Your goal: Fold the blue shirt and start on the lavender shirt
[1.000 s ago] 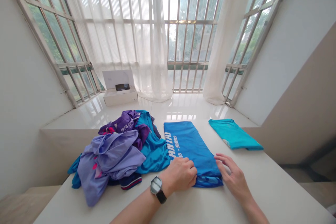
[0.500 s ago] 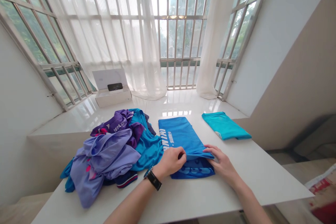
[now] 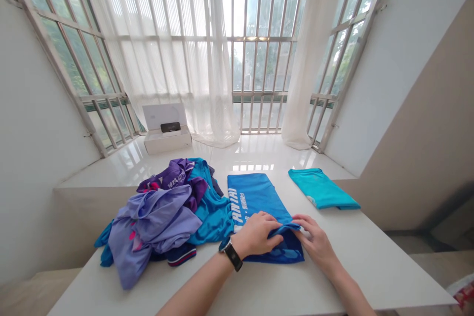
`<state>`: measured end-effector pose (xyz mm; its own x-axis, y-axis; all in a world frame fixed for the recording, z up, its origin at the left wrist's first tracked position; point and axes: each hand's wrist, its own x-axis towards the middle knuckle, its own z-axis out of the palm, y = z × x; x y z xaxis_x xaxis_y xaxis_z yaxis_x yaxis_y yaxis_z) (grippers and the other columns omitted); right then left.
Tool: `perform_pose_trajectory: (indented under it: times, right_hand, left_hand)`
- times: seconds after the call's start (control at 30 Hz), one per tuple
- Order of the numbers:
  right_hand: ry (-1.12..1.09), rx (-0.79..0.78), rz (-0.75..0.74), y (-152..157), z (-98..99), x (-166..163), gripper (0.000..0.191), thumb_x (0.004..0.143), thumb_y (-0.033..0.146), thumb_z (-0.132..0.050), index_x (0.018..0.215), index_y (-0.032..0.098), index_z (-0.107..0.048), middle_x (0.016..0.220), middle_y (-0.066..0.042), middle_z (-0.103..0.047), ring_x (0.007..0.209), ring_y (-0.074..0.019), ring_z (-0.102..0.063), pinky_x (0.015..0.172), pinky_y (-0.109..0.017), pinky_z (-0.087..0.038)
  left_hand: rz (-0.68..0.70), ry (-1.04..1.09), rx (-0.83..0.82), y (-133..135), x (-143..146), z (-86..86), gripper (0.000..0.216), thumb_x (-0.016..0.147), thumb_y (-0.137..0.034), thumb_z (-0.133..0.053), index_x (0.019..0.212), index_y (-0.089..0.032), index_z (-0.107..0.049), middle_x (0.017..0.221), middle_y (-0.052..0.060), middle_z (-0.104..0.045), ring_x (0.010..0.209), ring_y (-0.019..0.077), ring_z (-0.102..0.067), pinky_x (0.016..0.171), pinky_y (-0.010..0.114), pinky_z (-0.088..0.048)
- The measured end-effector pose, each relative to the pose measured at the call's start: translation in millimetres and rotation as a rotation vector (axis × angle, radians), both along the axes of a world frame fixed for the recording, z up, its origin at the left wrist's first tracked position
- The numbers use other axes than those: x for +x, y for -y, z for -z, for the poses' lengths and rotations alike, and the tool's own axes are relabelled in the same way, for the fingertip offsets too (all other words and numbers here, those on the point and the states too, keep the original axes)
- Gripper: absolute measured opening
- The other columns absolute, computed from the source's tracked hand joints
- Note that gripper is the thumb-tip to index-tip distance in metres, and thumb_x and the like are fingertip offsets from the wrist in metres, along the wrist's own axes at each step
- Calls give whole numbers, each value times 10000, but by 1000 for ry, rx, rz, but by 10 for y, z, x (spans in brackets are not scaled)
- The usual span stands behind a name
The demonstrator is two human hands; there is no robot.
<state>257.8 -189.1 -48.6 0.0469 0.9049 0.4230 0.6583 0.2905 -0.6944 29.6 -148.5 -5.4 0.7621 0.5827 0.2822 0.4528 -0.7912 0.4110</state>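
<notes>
Right hand [image 3: 314,241] is pinching raised edge of blue shirt [image 3: 263,200]; left hand [image 3: 257,234] is touching it, closure hard to tell.

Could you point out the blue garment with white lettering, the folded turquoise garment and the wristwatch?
Blue garment [image 3: 265,198]: head view, on the flat panel right of its white lettering.
Turquoise garment [image 3: 324,189]: head view, middle of its folded upper side.
Wristwatch [image 3: 233,255]: head view, on its dark strap.

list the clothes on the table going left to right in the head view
Lavender garment → blue garment with white lettering → folded turquoise garment. Left out: the purple garment and crumpled blue garment, which overlap the lavender one.
</notes>
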Motion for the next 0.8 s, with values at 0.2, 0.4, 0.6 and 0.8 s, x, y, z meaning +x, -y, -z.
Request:
perform_pose_trajectory:
  times: [0.2,0.4,0.6,0.8]
  right_hand:
    - [153,266,165,342,-54,-177,174,892,414,-593,877,254,-660,931,-95,-666,940,-275,-649,837,-446,-548]
    - [332,112,-172,577,-26,-346,353,864,393,-648,1201,294,-676,1165,-99,-705,1095,-288,-648,933,-441,-556]
    - [442,-43,-329,391,-160,-224,204,904,363,-603,1057,299,-722,1108,-70,-727,1018,-248,-677,881,-387,-582]
    - [401,47,-371,380,-176,-262,149,935,278,-550,1009,276,-679,962,-64,-733,887,-225,-688,782,-350,-578]
  left_hand:
    - [43,194,-266,-81,-14,161,277,963,-281,-481,961,-176,-737,1050,34,-745,978,193,-656,886,255,-481]
    - [-38,269,-465,-91,-52,62,346,957,-321,-448,894,-151,-742,755,-10,-674,726,152,-579,677,225,-444]
    - [-98,398,-534,-108,-15,81,288,875,-240,-524,1014,-157,-762,910,25,-751,840,185,-644,771,258,-500]
    - [-134,425,-527,-90,37,126,272,872,-231,-548,1035,-173,-758,984,32,-774,891,188,-685,840,285,-529]
